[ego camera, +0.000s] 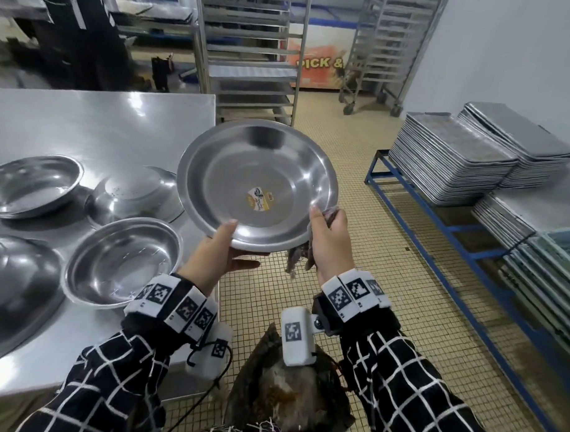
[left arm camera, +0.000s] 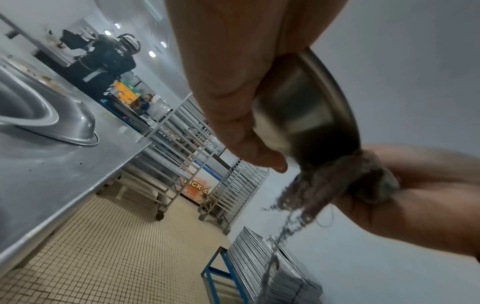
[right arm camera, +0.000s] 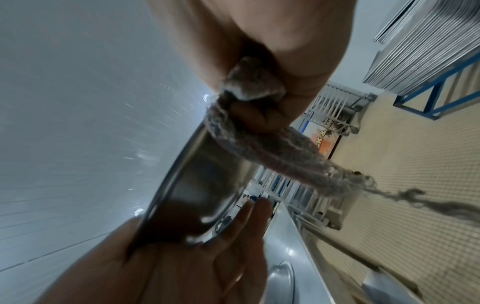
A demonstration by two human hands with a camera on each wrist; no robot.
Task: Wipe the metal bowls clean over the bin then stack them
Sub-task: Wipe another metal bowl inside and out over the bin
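**Above the bin, a bowl held at two rim points**

Above the bin (ego camera: 290,400), in the head view, we hold the metal bowl (ego camera: 257,185) tilted up toward us, its sticker showing at the centre. Our left hand (ego camera: 219,257) grips the near rim, thumb inside and fingers beneath. Our right hand (ego camera: 331,243) pinches the rim further round through a grey rag (ego camera: 300,260), whose frayed end dangles toward the bin. Left of the bin, other bowls (ego camera: 123,262) sit on the steel table (ego camera: 96,125), one of them upside down.

In the left wrist view, the left hand's fingers (left arm camera: 233,115) curl under the bowl wall, and the rag bunches at the rim just beyond. The rim is thin and smooth, so we judge a hard wipe could twist the bowl out of this grip.

In the right wrist view, the right hand's fingers (right arm camera: 257,115) close on the wadded rag against the rim. Loose threads (right arm camera: 405,195) trail off; they could snag or shed into the bowl. If we drift away from the bin, residue may fall on the floor tiles (ego camera: 359,173).
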